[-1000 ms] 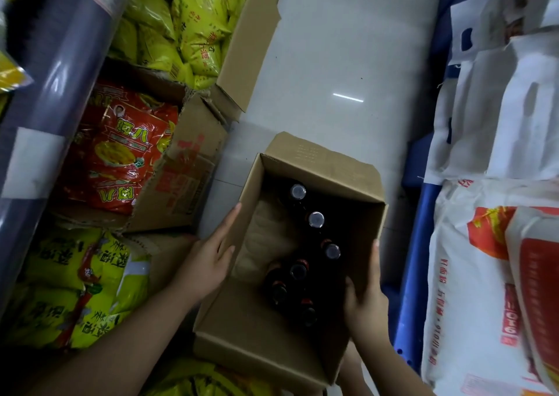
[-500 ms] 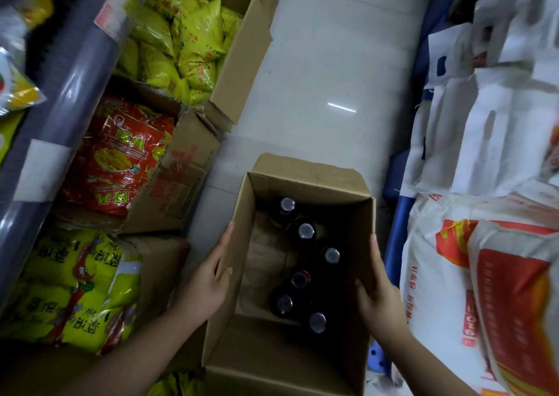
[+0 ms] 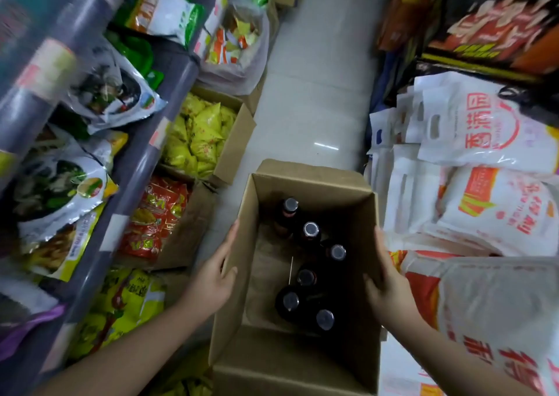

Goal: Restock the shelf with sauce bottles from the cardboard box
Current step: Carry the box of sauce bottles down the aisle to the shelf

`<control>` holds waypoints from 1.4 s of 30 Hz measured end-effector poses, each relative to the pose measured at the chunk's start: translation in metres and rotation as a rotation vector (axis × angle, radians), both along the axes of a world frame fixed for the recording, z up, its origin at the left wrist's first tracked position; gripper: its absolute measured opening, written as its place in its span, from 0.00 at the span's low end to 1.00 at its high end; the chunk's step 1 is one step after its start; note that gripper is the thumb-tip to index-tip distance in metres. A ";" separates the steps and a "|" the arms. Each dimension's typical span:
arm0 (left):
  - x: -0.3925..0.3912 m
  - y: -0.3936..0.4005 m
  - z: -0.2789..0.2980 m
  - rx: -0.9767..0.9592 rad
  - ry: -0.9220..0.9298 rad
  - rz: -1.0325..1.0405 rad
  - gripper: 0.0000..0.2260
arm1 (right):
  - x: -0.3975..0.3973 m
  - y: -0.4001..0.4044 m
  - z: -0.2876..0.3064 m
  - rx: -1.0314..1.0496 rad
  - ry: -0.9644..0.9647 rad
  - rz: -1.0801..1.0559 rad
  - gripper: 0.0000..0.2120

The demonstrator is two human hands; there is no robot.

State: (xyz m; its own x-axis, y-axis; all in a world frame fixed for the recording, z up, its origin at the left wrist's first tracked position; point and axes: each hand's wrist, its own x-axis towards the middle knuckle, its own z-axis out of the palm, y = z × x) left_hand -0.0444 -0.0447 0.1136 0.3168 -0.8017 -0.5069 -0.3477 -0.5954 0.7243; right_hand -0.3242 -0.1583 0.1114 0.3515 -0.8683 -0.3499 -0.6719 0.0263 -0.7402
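The left hand (image 3: 213, 277) lies flat against the outer left wall of the cardboard box (image 3: 308, 180), fingers straight and pointing away from the body, thumb hooked over the rim. The right hand (image 3: 385, 277) presses flat on the opposite wall in the same way, fingers straight along the outside and thumb at the top edge. Between the two palms the box is open at the top, its flaps folded outward.

Inside the box stand six dark sauce bottles (image 3: 310, 232), all upright and seen from above by their round caps. They crowd toward the right half of the box: one near the far wall, two just behind it in a slanting line, one in the middle, and two closest to the body. The left part of the box floor is bare brown cardboard.

The box sits over a pale tiled floor (image 3: 317, 99) in a narrow aisle. To the left runs a grey shelf (image 3: 142, 165) with packets of dried food on its tiers. Below it, on the floor, are open cartons, one with yellow snack bags (image 3: 196, 135) and one with red packets (image 3: 157, 214). To the right, white sacks (image 3: 490, 214) with red print are piled up, touching or nearly touching the box's right side.
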 end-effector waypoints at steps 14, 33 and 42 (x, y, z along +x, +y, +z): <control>0.020 -0.088 0.271 -0.256 -0.137 -0.095 0.42 | 0.010 -0.094 0.289 -0.264 0.001 0.052 0.40; 0.066 -0.322 0.310 -0.109 -0.053 -0.068 0.41 | 0.052 -0.338 0.331 -0.193 0.070 0.146 0.46; 0.125 -0.477 0.311 -0.094 -0.083 -0.125 0.39 | 0.102 -0.482 0.324 -0.158 0.114 0.080 0.45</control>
